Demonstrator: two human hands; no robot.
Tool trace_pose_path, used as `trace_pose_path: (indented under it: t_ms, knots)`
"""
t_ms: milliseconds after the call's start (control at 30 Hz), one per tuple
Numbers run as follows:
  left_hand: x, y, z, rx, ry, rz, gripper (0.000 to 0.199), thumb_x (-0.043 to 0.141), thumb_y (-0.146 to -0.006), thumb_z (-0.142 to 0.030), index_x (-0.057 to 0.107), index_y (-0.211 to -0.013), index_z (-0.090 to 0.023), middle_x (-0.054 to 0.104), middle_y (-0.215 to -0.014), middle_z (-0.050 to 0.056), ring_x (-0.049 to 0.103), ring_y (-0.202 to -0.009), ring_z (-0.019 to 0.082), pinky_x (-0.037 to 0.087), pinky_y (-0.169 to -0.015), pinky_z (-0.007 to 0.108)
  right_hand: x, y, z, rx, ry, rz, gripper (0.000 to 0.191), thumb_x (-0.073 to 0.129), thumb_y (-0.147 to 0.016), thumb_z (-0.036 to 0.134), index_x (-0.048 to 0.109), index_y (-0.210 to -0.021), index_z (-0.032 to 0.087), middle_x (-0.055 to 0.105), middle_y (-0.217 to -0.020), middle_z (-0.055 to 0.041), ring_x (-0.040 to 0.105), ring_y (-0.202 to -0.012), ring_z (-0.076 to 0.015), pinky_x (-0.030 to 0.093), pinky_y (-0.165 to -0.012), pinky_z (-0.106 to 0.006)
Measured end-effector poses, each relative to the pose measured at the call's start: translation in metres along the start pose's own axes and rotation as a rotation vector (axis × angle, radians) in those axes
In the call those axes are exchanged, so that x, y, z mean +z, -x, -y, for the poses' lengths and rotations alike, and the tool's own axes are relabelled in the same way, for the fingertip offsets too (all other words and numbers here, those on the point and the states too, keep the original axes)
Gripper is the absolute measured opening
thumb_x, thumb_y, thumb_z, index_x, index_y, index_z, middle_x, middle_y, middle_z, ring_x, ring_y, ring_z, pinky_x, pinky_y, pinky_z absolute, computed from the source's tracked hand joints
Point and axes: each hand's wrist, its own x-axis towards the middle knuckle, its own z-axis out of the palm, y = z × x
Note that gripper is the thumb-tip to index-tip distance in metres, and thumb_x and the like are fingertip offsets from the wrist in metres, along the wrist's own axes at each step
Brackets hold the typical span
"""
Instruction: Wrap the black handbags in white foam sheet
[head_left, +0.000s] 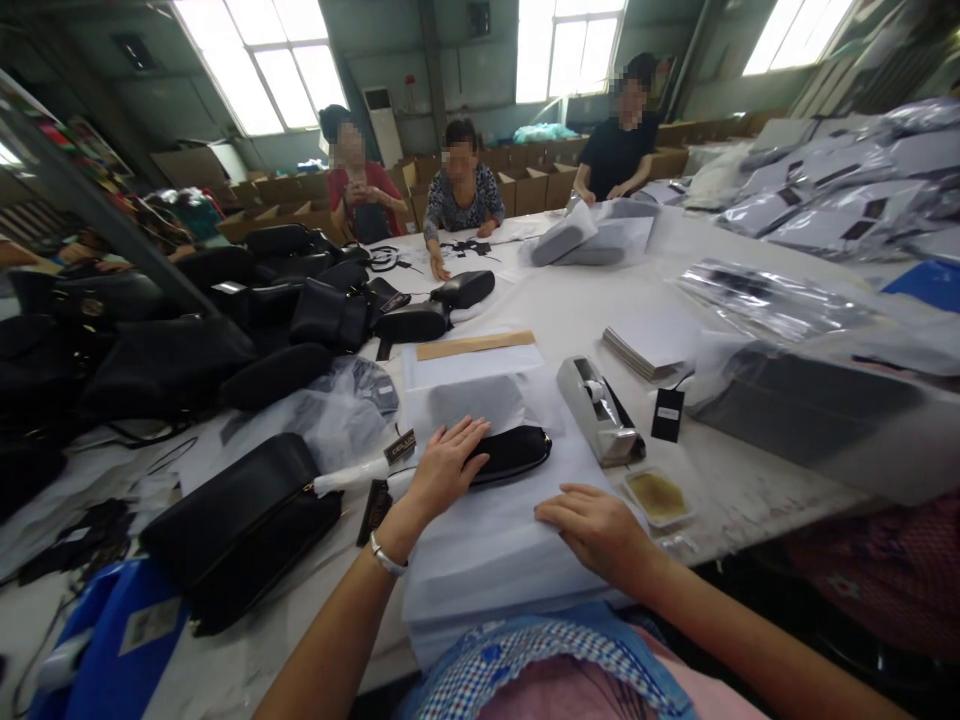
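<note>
Checked blue apron point(525, 655) nearest, at the table edge. Left hand point(448, 467) lies palm down, not gripping, on tissue and the near side of a black pouch point(514, 455); pouch sits mid-table on white paper point(480, 570), its far side under the tissue point(480, 400). Right hand point(596, 525) on the same paper, right of the pouch and apart from it, fingers bent; cannot tell whether they pinch the sheet. Tape dispenser point(600, 410) beyond that hand, shallow yellowish tray point(658, 497) just beside it, black tag point(667, 413) to the right. Large black bag point(240, 520) left of the left forearm. Three people across the table.
</note>
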Motion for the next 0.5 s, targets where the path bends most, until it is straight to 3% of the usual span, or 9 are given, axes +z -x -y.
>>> trace_pose_path:
  t_ms: [267,400,500]
  knots:
    - [-0.04,-0.018,0.012,-0.028,0.216,0.175,0.057,0.031,-0.099,-0.053,0.035,-0.149,-0.025,0.051,-0.146,0.003,0.047,-0.134,0.021,0.036,-0.112,0.035,-0.045,-0.087,-0.021,-0.036,0.182,-0.087,0.02,0.056,-0.09,0.013,0.071,-0.096,0.026,0.076,-0.091,-0.0002,0.07,-0.082,-0.0163,0.049,-0.09,-0.029]
    - [-0.056,-0.025,0.017,-0.124,0.282,0.298,0.063,0.026,-0.097,-0.061,0.029,-0.151,-0.03,0.053,-0.144,0.0,0.05,-0.132,0.024,0.038,-0.109,0.037,-0.042,-0.134,-0.048,0.058,0.167,0.006,0.016,0.06,-0.089,0.019,0.073,-0.093,0.027,0.076,-0.09,-0.0012,0.069,-0.086,-0.0189,0.051,-0.081,-0.029]
    - [-0.062,-0.028,0.019,-0.14,0.295,0.323,0.063,0.023,-0.097,-0.062,0.029,-0.151,-0.032,0.054,-0.143,0.0,0.053,-0.129,0.026,0.039,-0.106,0.037,-0.028,-0.161,-0.075,0.06,0.066,0.048,0.013,0.061,-0.088,0.021,0.073,-0.089,0.026,0.074,-0.105,-0.0036,0.068,-0.098,-0.0209,0.052,-0.088,-0.034]
